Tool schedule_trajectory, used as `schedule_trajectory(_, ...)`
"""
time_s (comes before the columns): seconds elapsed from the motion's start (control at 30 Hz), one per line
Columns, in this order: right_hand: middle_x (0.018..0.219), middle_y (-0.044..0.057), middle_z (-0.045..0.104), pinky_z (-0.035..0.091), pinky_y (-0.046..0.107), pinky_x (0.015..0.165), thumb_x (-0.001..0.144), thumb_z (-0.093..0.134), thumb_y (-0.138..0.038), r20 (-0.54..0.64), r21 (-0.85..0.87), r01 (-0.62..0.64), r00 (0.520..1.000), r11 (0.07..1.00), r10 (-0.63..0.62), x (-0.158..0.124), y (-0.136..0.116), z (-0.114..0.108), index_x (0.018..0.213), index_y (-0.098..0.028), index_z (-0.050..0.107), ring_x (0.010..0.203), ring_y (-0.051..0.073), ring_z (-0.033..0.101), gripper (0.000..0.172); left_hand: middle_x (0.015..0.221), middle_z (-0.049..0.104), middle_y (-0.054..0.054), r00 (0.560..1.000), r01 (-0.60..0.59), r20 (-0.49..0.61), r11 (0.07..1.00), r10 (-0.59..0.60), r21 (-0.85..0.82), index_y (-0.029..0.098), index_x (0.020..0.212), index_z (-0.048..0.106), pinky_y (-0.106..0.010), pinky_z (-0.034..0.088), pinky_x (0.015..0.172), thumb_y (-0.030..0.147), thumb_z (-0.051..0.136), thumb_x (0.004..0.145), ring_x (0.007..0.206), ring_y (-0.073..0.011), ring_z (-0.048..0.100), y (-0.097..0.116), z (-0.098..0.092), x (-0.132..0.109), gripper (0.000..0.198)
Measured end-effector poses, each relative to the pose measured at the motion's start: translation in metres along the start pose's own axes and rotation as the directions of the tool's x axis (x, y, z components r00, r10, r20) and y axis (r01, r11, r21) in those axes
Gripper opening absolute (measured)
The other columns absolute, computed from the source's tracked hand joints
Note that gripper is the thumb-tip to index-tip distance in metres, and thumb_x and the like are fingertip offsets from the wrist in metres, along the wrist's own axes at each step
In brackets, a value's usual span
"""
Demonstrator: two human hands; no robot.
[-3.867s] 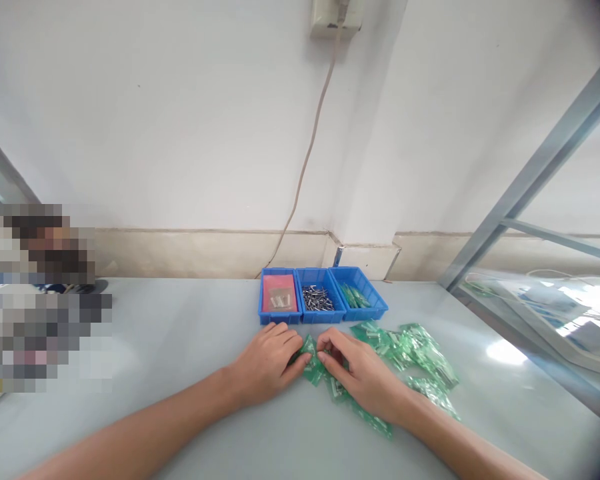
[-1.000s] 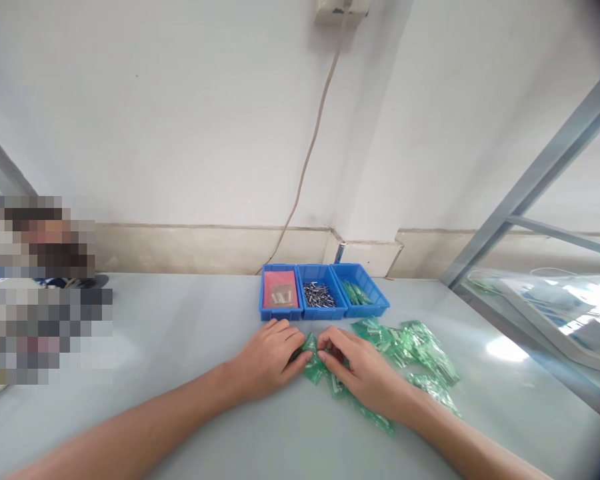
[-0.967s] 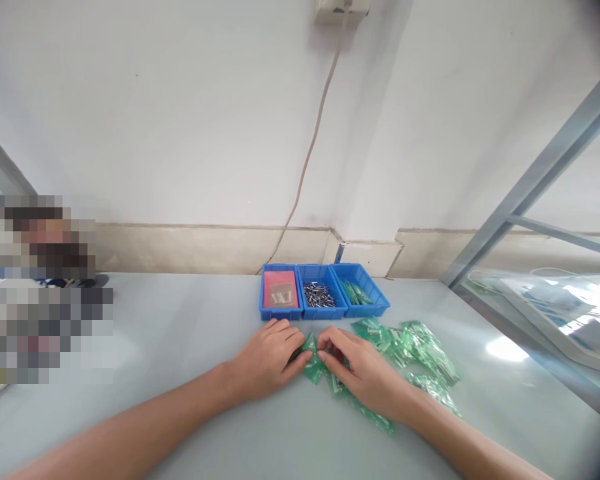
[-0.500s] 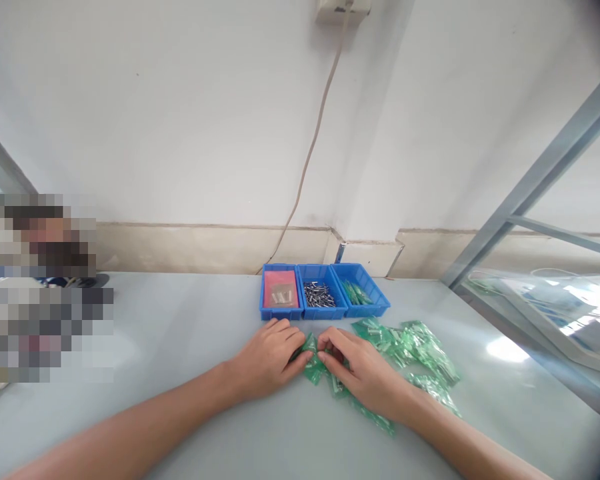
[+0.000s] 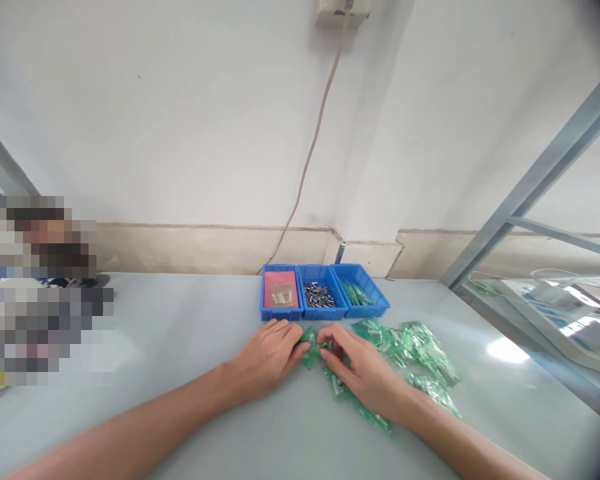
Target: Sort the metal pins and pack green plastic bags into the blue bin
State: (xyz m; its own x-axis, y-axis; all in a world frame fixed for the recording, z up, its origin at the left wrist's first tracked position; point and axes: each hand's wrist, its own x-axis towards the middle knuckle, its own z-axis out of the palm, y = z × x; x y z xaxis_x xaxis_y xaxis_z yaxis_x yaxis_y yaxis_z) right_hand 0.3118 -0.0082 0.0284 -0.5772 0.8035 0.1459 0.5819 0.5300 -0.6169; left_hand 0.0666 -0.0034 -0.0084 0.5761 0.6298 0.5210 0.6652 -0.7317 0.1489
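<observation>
A small green plastic bag (image 5: 310,359) is between my two hands, just above or on the table. My left hand (image 5: 270,353) pinches its left side between thumb and curled fingers. At the bag's right edge, the bent thumb and fingers of my right hand (image 5: 363,367) close on the plastic; whether a small part is also in them I cannot tell. Under and beside my right hand lie more green bags (image 5: 373,417) with silvery pieces inside. A larger heap of filled green bags (image 5: 425,350) spreads to the right.
Three joined blue bins stand beyond my hands: the left bin (image 5: 281,313) holds a pink sheet and a clear bag of pieces, the middle bin (image 5: 325,312) metal screws or pins, the right bin (image 5: 375,287) green items. A blurred-out person (image 5: 50,233) is at far left. A metal frame (image 5: 530,180) rises right.
The green bag between my hands has shifted slightly up and tilted, with the left thumb raised a little. My right hand has barely moved; the bins and the heap stay put.
</observation>
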Motion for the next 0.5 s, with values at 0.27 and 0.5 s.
schedule_trajectory(0.27,0.103,0.001,0.063,0.047,0.031,0.075,0.107,0.046,-0.016,-0.048,-0.006,0.064,0.997,0.998,-0.064,0.0003,-0.0014,0.0008,0.112,-0.028,0.055,0.081,0.018,0.057,0.015,0.091,0.068,-0.002,1.000,0.012,-0.015,0.997,-0.013,-0.081,0.020,0.108,0.052,-0.035,0.046,0.074,0.033,0.030,0.118,0.078,-0.0208,0.062,0.0001,-0.0010,0.0003,0.027)
schedule_trajectory(0.5,0.103,0.001,0.060,0.048,0.031,0.076,0.100,0.048,-0.008,-0.083,0.023,0.048,0.995,0.999,-0.046,-0.0017,0.0035,0.0049,0.116,-0.028,0.055,0.083,0.019,0.057,0.027,0.120,0.073,-0.006,0.999,0.030,-0.039,0.988,-0.037,-0.154,0.022,0.140,0.045,-0.038,0.055,0.088,0.028,0.034,0.116,0.097,-0.0221,0.071,0.0006,-0.0035,-0.0015,0.026)
